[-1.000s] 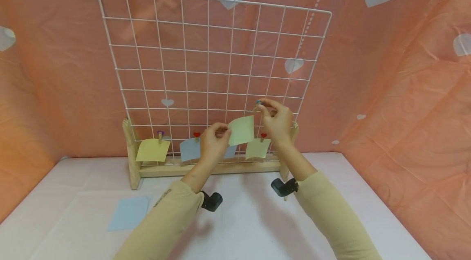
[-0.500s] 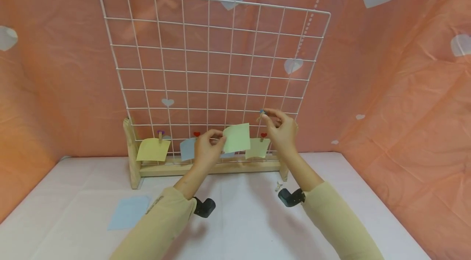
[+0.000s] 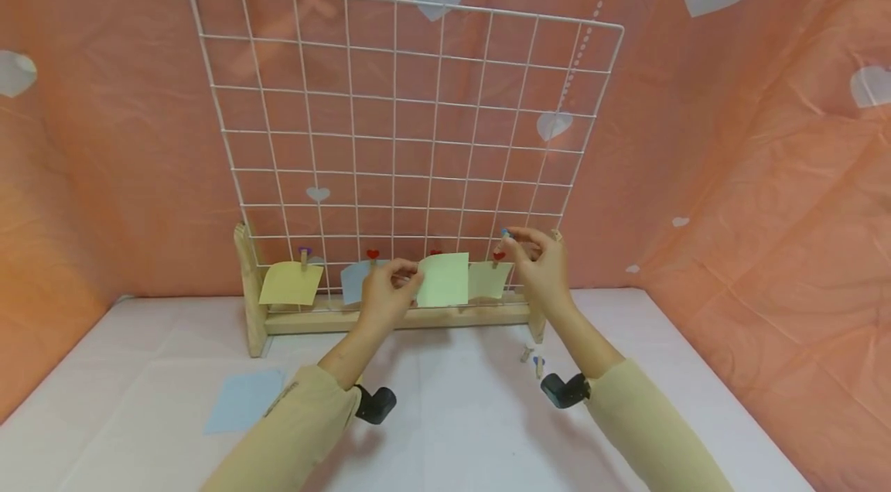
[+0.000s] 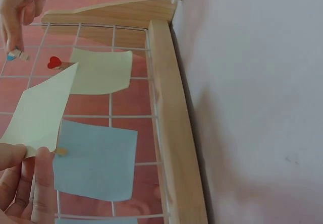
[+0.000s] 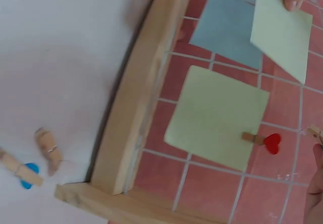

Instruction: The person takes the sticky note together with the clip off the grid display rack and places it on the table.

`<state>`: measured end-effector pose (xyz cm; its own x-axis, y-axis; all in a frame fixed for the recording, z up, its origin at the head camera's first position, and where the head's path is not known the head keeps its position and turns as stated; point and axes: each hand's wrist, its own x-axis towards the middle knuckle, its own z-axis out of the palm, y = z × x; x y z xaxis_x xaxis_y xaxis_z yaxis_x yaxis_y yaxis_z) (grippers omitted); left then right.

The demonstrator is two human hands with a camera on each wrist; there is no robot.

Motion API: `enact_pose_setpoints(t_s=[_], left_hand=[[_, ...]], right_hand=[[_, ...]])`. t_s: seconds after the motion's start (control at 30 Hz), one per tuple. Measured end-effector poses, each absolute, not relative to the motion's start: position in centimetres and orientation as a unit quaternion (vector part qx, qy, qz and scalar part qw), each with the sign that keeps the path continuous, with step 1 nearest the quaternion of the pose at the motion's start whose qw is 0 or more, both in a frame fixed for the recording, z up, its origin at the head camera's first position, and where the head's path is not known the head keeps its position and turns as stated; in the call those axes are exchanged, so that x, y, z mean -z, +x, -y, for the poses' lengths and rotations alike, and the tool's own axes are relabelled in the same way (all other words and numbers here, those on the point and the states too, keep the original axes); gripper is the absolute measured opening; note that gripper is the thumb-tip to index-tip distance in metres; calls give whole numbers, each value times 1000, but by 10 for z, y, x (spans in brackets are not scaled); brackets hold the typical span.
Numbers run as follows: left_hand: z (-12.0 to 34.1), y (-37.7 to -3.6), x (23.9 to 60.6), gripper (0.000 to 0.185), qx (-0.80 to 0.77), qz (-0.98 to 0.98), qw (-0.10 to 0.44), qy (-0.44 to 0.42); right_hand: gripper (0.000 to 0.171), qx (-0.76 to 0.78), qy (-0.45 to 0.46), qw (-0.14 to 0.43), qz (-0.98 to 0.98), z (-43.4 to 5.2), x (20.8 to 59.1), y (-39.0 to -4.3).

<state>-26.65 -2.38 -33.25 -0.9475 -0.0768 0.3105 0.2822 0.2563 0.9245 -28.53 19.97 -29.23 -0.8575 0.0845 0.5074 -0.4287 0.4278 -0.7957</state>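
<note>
Before the grid [image 3: 418, 105], hands [image 3: 385, 292] flank the note [image 3: 443, 280].

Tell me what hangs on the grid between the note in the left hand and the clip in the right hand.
A pale green note pinned by a red-heart peg hangs between the held note and the clip; the head view shows it.

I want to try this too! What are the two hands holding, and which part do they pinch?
The left hand pinches a pale green note by its left edge. The right hand pinches a small clothespin by its end.
</note>
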Motion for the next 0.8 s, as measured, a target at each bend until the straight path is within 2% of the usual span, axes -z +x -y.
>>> enact_pose_setpoints(t_s=[0.43,0.8], left_hand=[[35,-262,351,15,603,786,124,-55],[42,-256,362,15,581,805,111,-43]], right_hand=[[22,-507,96,217,829,-214,308,-269],[23,-457,83,208,861,-233,334,-274]])
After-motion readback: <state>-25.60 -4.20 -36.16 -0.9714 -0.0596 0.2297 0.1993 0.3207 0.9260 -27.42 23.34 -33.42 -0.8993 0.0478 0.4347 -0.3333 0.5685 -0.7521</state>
